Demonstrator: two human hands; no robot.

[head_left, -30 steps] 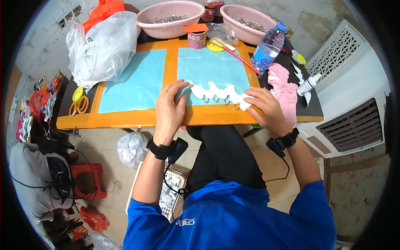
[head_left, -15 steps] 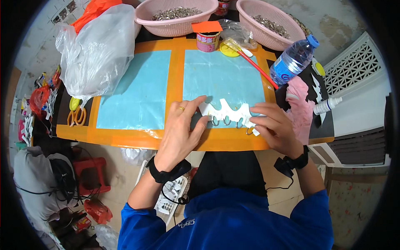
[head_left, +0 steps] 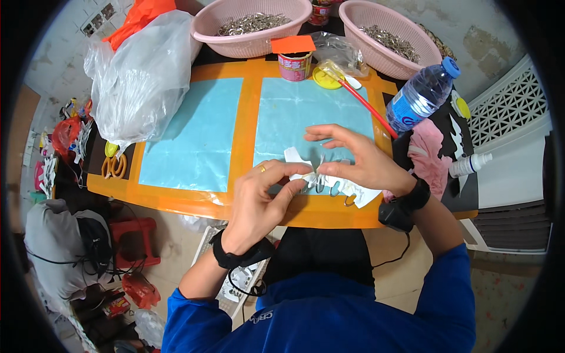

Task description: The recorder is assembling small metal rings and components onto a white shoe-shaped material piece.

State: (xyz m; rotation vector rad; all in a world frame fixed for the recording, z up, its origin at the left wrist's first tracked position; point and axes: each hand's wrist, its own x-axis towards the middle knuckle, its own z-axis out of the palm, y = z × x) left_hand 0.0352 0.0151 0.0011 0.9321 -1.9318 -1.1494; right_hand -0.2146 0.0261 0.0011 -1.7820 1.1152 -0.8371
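Note:
A white scalloped strip (head_left: 360, 191) lies at the front of the blue sheeting, with several bent metal hooks (head_left: 334, 189) along its edge. My left hand (head_left: 263, 197) is closed, thumb and forefinger pinching the strip near its left part. From the right, my right hand (head_left: 369, 160) reaches over the strip. Its thumb tip rests near a hook at the strip's middle, close to the left fingertips, while the other fingers stretch out above, apart from the thumb. Fingers partly hide the strip's middle.
Two pink baskets (head_left: 203, 26) of small metal pieces stand at the back. Around the orange-taped table (head_left: 176, 203) are a plastic bag (head_left: 138, 82), scissors (head_left: 115, 166), a pink tub (head_left: 294, 67), a red-handled brush (head_left: 368, 106), a water bottle (head_left: 421, 94), a pink cloth (head_left: 429, 150) and a white bottle (head_left: 469, 165).
My right hand has left the strip's right end and moved left to its middle. My left thumb and forefinger have closed on the strip. The strip now slants down to the right.

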